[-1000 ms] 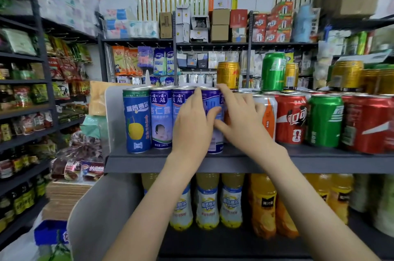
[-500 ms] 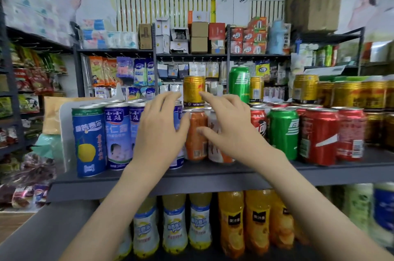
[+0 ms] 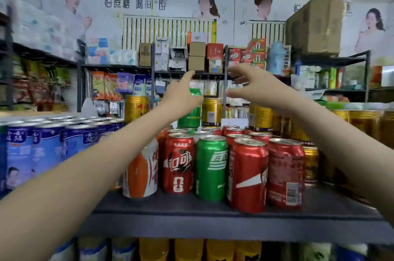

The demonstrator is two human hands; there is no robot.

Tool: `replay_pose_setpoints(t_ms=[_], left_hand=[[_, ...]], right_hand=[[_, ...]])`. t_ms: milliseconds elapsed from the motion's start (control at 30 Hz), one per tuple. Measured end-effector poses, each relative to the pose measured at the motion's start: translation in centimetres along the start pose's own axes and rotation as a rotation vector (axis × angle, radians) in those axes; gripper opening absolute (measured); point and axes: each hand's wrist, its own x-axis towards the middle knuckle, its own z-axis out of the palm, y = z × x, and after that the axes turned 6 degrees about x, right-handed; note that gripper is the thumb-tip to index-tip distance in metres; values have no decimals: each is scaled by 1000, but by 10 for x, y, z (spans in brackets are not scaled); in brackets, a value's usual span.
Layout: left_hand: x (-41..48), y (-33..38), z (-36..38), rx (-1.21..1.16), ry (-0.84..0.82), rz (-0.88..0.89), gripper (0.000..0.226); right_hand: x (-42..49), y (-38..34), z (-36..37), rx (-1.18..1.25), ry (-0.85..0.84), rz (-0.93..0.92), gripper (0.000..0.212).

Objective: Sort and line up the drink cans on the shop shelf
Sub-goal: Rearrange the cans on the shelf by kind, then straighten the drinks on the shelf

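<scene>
Along the front of the grey shelf [image 3: 213,224] stand an orange-and-white can [image 3: 140,172], a red cola can [image 3: 179,164], a green can [image 3: 211,166] and two red cans [image 3: 247,175]. Tall blue cans [image 3: 47,149] fill the left. On top of the back rows sit a green can [image 3: 188,116] and a gold can [image 3: 211,111]. My left hand [image 3: 181,92] is raised against the upper left side of that stacked green can, fingers pointing up past its top. My right hand [image 3: 251,88] hovers to the right of it, fingers spread, holding nothing.
A lone gold can [image 3: 136,109] stands behind the blue ones. Stacked gold cans [image 3: 362,124] crowd the shelf's right end. Bottles of orange drink [image 3: 187,250] fill the shelf below. Racks of snacks and boxes line the far wall.
Both hands have left the blue and orange cans at the front and risen toward the back, to the stacked green can. The view has moved closer and to the right.
</scene>
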Motion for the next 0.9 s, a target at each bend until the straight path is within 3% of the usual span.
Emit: replay_pose_setpoints(t_ms=[333,600,900], left_hand=[[47,-9,49,26,-69,-204,107],[48,-13,47,-37,27,-205,87],[46,-19,34,-128,-5,-254,91]], right_hand=[[12,48,-16,95,24,12,57],[14,55,-16,126,60,19,51],[11,39,-6,100,15,9,49]])
